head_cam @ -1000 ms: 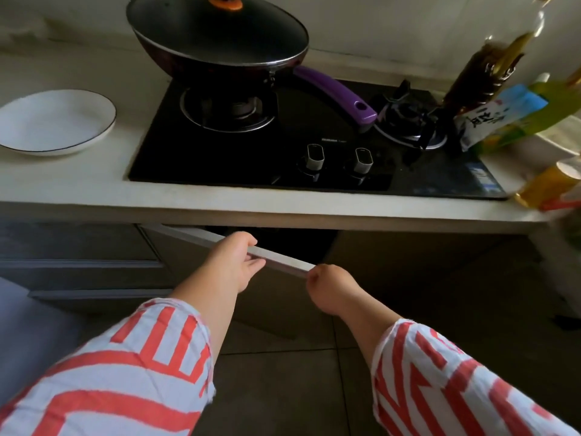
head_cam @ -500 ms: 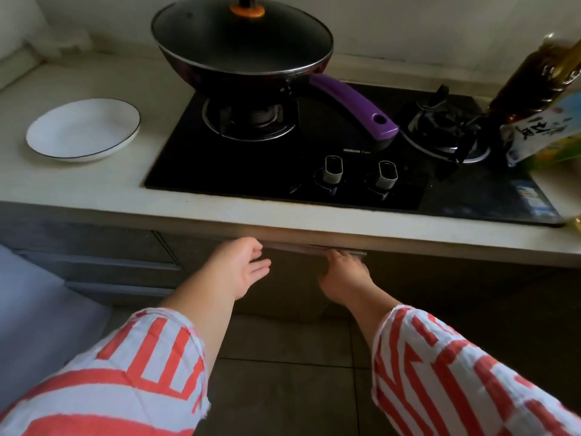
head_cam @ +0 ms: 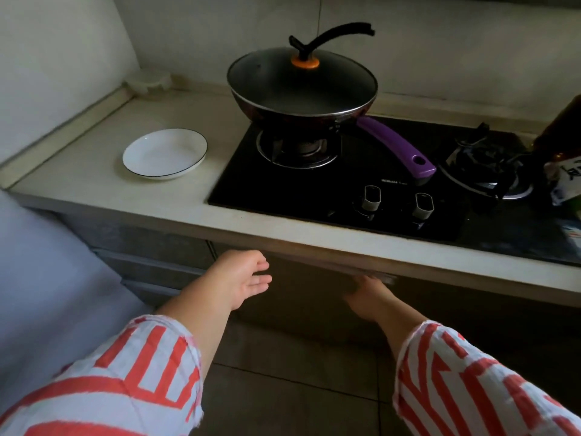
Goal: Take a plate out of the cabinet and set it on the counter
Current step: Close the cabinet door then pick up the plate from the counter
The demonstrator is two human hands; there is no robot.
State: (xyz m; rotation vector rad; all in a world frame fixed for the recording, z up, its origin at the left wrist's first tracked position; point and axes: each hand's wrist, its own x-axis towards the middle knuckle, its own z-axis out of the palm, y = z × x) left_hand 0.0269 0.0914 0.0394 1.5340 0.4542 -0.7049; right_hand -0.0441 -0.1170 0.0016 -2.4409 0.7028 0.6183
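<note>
A white plate [head_cam: 164, 153] with a thin dark rim sits on the pale counter [head_cam: 94, 171], left of the hob. Below the counter edge, the dark cabinet door [head_cam: 301, 297] stands flush with the cabinet front. My left hand [head_cam: 243, 276] hovers in front of the door's upper left part, palm open, fingers spread, holding nothing. My right hand [head_cam: 366, 295] lies against the door with its fingertips up at the metal handle strip [head_cam: 377, 275] along the door's top edge; it is blurred.
A lidded black wok [head_cam: 301, 86] with a purple handle sits on the left burner of the black hob [head_cam: 314, 190]. Bottles [head_cam: 562, 136] stand at the right edge. Grey drawers [head_cam: 151, 247] are left of the door, and a white surface [head_cam: 47, 278] lies lower left.
The cabinet door swung from ajar to shut. My left hand let go of its top edge and opened; my right hand followed the door in. The view tilted up.
</note>
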